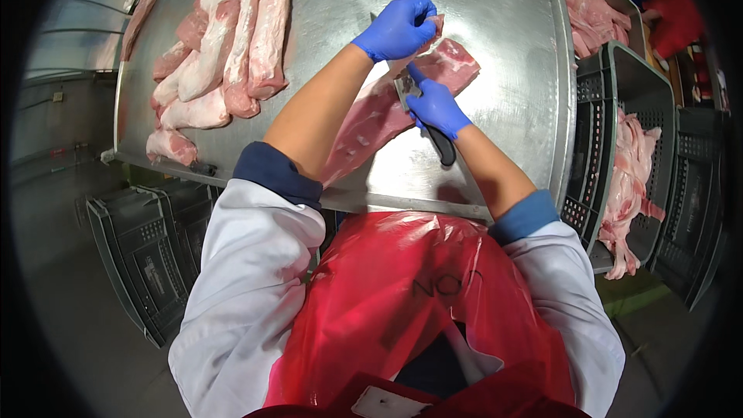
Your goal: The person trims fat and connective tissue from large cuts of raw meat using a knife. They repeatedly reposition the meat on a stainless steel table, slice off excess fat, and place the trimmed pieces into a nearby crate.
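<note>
Item: long pork cut [387, 112], lying slantwise at centre of frame on steel worktop [503, 46], far end toward upper right, near end partly hidden under left forearm. Left hand [398, 27], blue-gloved, fingers closed, gripping a flap at upper edge of the cut and lifting it. Right hand [437, 107], blue-gloved, fingers wrapped tight round black handle of knife [426, 116]; blade angled up toward the gripped flap, tip hidden in the meat. Step judged in hand: trimming along the raised edge. For good work: flap held taut and pulled away from the blade; edge kept shallow and flat to the seam; long even strokes rather than sawing; left fingers kept clear above the cutting line; cut held well in from the worktop's near edge. Adjacent: row of trimmed pork pieces [224, 54], upper left of frame, well apart; dark crates [619, 108] with more meat at right; empty-looking grey crates [147, 255], lower left, below worktop level. Red plastic apron [402, 302], lower centre.
</note>
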The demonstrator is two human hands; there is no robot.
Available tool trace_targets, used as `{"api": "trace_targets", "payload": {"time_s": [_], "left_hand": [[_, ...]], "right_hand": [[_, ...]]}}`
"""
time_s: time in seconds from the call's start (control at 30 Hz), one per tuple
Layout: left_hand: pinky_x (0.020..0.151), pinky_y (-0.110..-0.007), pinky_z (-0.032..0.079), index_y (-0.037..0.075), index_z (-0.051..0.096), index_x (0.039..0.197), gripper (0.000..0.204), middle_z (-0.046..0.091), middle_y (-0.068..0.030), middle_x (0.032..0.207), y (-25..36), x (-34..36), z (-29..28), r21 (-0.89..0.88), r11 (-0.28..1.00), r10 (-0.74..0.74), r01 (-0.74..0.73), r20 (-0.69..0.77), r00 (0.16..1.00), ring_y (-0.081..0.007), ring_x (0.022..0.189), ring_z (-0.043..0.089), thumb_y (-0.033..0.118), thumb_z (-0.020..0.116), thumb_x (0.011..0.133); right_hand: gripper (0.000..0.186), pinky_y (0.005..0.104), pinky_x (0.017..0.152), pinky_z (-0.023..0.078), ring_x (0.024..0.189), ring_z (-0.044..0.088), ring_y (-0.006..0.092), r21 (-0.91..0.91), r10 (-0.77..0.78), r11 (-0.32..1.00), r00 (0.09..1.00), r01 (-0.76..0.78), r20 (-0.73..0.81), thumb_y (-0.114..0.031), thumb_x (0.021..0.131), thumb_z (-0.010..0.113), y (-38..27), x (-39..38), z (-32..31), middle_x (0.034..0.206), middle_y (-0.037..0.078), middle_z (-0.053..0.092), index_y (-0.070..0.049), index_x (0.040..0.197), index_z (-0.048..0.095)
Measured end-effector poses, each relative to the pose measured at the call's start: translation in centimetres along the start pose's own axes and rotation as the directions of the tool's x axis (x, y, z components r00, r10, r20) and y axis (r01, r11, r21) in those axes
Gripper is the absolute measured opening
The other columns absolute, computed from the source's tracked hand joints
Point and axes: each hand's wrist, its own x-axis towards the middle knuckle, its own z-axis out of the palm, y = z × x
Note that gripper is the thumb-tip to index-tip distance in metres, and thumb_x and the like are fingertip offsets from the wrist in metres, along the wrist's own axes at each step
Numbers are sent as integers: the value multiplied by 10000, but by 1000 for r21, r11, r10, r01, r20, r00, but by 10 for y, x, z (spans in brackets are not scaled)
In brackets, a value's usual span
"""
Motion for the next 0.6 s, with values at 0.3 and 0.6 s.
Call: {"api": "trace_targets", "payload": {"time_s": [0.3, 0.6], "left_hand": [[795, -302, 535, 8, 694, 959, 228, 698, -92, 821, -124, -82, -196, 125, 991, 18, 51, -497, 867, -182, 799, 675, 231, 660, 934], [904, -451, 508, 109, 669, 1147, 391, 715, -184, 1056, -127, -137, -54, 777, 628, -372, 28, 269, 889, -385, 1021, 669, 267, 654, 791]], "right_hand": [[788, 320, 543, 540, 532, 613, 134, -143, 119, 986, 954, -82, 274, -35, 909, 563, -7, -136, -6, 686, 95, 647, -271, 1602, 273], [765, 288, 522, 523, 565, 608, 130, 185, 20, 983, 982, 15, -186, -51, 931, 539, -1, -7, 39, 759, 104, 651, -262, 1607, 250]]}}
